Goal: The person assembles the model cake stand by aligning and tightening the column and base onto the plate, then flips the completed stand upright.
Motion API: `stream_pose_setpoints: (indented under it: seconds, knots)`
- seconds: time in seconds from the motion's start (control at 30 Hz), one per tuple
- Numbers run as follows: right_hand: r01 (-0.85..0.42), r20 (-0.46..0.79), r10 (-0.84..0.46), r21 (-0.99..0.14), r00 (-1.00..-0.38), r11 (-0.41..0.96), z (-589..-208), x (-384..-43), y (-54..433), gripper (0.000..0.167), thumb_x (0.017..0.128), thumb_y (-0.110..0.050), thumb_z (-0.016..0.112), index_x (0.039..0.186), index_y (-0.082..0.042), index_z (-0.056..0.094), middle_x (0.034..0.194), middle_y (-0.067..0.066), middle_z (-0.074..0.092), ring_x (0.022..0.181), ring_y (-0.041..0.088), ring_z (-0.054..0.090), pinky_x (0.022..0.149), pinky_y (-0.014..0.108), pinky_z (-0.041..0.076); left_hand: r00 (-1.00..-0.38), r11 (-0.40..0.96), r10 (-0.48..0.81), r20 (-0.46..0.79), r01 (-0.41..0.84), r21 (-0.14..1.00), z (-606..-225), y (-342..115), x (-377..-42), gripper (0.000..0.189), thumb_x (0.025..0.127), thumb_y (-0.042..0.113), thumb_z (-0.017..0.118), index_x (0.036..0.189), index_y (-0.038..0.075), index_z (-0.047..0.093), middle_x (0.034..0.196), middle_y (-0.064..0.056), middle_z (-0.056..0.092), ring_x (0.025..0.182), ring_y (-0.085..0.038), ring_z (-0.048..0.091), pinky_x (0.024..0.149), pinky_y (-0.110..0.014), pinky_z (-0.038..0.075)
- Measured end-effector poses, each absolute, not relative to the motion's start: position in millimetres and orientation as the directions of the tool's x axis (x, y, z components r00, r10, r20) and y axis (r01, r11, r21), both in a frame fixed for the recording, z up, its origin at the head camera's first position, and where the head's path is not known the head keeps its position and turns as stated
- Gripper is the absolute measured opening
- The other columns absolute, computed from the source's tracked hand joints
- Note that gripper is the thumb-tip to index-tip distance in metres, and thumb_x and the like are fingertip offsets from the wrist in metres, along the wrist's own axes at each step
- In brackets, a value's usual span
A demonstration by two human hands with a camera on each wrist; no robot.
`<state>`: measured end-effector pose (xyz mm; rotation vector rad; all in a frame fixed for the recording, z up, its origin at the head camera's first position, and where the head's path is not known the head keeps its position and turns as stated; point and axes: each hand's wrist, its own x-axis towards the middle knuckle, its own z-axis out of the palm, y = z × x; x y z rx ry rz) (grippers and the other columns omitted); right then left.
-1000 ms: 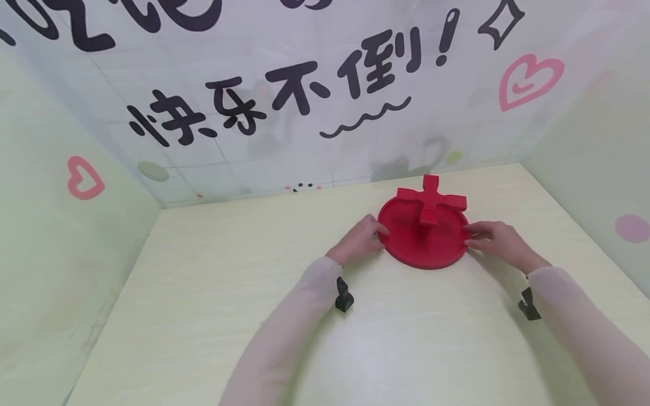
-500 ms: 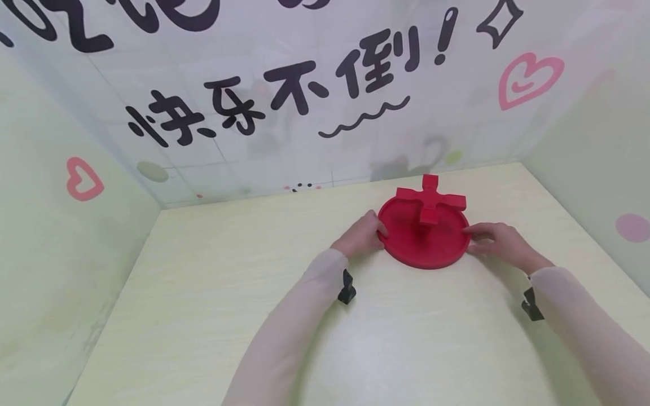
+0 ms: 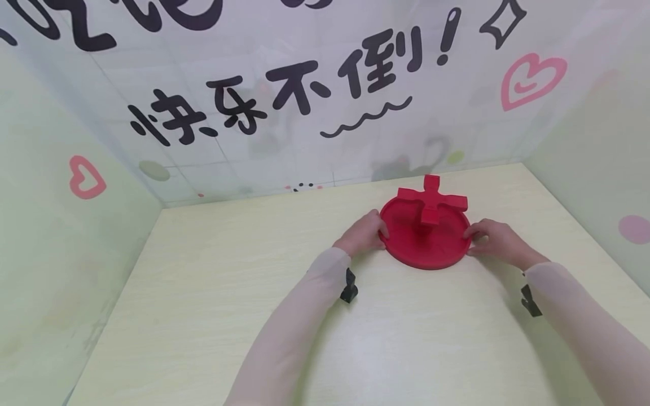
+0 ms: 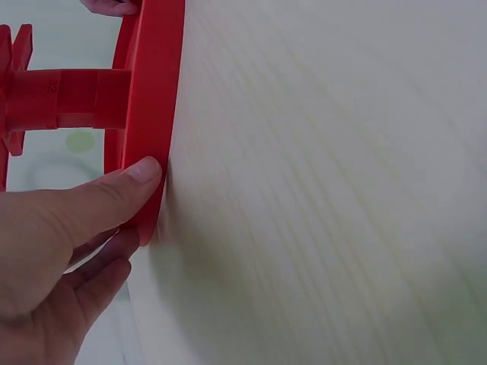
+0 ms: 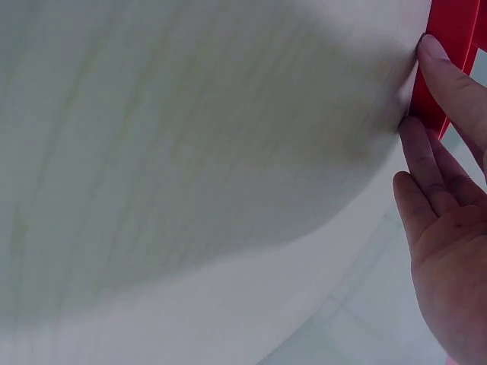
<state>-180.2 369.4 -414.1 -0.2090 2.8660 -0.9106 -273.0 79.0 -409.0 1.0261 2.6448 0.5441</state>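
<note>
A red round tray (image 3: 406,251) lies flat on the table, with a central post (image 4: 80,99) that carries a red cross-shaped top (image 3: 431,198). At the tray's left edge my left hand (image 3: 361,232) pinches the rim. The left wrist view puts that thumb on the rim's outer side, with the other fingers (image 4: 103,285) partly hidden behind it. Opposite, my right hand (image 3: 499,242) holds the right edge between thumb and fingers. In the right wrist view the right thumb (image 5: 456,87) presses the red rim (image 5: 455,30), and the fingers lie low by the tabletop.
The pale wooden table (image 3: 228,293) extends left and in front of the tray. A white back wall (image 3: 284,163) with black lettering stands close behind it. Side walls (image 3: 599,169) bound the table at left and right. Dark wrist mounts (image 3: 349,286) hang under both sleeves.
The tray stays in place. My left wrist has shifted slightly right and forward. The right fingers have bent a little more at the rim.
</note>
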Motion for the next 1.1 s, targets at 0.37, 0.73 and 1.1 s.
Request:
stream_pose_setpoints:
  seconds: [0.37,0.73,1.1]
  knots:
    - [-0.108,-0.088,-0.192,-0.569,-0.977,0.815,-411.9,-182.9,371.3,0.037,0.073,-0.011,0.077,0.104,0.001,0.061,0.097,0.012,0.059,0.092,0.032,0.055,0.076,0.044,0.049,-0.710,0.674,0.699,-0.087,0.614,0.410,-408.7,76.2,-274.5,0.023,0.072,0.017,0.079,0.092,0.009,0.072,0.097,-0.003,0.053,0.092,-0.014,0.048,0.073,-0.017,0.044]
    - [-0.156,-0.063,-0.231,-0.566,-0.971,0.810,-400.1,-178.9,377.0,0.033,0.074,-0.016,0.077,0.101,-0.004,0.063,0.098,0.008,0.060,0.094,0.030,0.056,0.079,0.044,0.047,-0.696,0.650,0.713,-0.091,0.607,0.457,-400.1,73.4,-275.8,0.021,0.075,0.017,0.075,0.095,0.009,0.072,0.095,-0.002,0.051,0.087,-0.012,0.048,0.072,-0.015,0.042]
    - [-0.214,-0.006,-0.255,-0.527,-0.967,0.823,-391.8,-180.3,377.0,0.033,0.072,-0.007,0.076,0.101,-0.002,0.063,0.097,0.010,0.062,0.092,0.031,0.057,0.080,0.048,0.047,-0.695,0.617,0.714,-0.079,0.573,0.539,-398.6,67.9,-279.2,0.023,0.075,0.015,0.075,0.097,0.009,0.072,0.097,-0.003,0.051,0.091,-0.013,0.047,0.073,-0.017,0.043]
